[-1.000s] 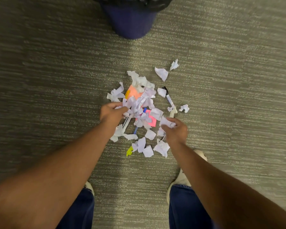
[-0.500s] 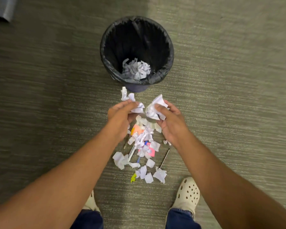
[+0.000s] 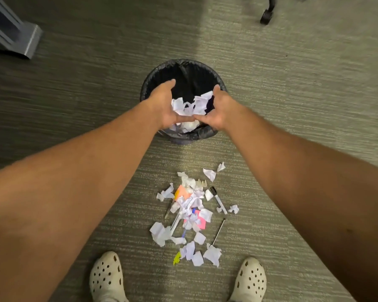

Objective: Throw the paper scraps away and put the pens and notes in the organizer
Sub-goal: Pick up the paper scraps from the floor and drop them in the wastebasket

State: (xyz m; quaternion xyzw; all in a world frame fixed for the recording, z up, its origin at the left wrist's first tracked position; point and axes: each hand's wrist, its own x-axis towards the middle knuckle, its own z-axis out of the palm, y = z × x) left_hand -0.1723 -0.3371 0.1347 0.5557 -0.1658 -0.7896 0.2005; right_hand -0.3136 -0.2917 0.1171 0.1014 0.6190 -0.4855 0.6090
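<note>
At the far left, a grey metal furniture base stands on the grey-green striped carpet floor. The left hand and right hand are over the round bin with black plastic liner, fingers spread, with loose white paper scraps between them. More torn white scraps, pens and pink notes lie on the carpet near 2 white perforated clogs. A black chair caster is at the upper right.

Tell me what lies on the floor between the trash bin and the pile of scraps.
Head view: only bare carpet lies between the trash bin and the pile of scraps. The nearest scrap sits at the pile's far edge.
</note>
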